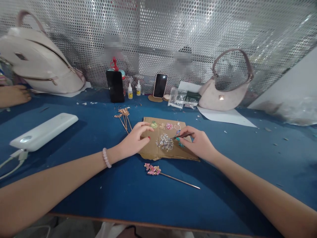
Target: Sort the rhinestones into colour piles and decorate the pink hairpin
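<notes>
My left hand (135, 140) rests on the left edge of a brown cardboard sheet (153, 150), fingers curled and pressed down on it. My right hand (198, 143) pinches thin tweezers (182, 135) whose tip points left at a heap of small silver beads (164, 142) in the cardboard's middle. Along the cardboard's far edge lie little green, gold and pink ornaments (161, 126) and a small ring (177, 126). In front of the cardboard lies a hair stick with pink flowers (153, 169).
Several gold hair sticks (123, 117) lie left of the cardboard. A white power bank (43, 131) sits at left. At the back: two phones (115, 86), glue bottles (130, 91), plastic bags (177, 98), a backpack (37, 59), a handbag (224, 94). Another person's hand (13, 95) is far left.
</notes>
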Tool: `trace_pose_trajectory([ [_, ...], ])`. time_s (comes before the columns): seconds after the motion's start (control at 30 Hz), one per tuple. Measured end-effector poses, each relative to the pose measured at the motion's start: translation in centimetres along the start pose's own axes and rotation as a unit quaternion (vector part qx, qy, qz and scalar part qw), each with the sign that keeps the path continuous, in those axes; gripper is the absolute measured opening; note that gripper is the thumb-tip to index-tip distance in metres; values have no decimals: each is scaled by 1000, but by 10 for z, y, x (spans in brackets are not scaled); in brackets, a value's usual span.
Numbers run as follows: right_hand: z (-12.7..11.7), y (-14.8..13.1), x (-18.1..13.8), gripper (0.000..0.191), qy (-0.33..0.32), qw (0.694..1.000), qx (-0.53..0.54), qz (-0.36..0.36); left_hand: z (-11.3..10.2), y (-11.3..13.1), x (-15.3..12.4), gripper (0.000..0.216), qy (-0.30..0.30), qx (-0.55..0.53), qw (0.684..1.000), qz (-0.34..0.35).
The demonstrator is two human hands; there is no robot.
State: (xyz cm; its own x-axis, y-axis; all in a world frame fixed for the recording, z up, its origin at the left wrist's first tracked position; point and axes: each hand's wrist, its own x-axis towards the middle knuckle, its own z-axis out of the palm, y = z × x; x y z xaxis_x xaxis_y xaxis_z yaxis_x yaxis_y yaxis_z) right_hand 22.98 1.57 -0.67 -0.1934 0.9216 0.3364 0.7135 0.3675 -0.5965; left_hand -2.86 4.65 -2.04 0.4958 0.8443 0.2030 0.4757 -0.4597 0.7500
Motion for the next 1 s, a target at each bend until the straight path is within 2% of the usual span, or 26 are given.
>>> trace_pose_trajectory([
  [0.2,-4,-3,0,6,-1,1000,-9,13,0,-2,0,29,-5,3,1000,3],
  [1.0,-4,-4,-2,5,-25,1000,-7,-5,-2,3,0,28,-17,3,1000,-8],
])
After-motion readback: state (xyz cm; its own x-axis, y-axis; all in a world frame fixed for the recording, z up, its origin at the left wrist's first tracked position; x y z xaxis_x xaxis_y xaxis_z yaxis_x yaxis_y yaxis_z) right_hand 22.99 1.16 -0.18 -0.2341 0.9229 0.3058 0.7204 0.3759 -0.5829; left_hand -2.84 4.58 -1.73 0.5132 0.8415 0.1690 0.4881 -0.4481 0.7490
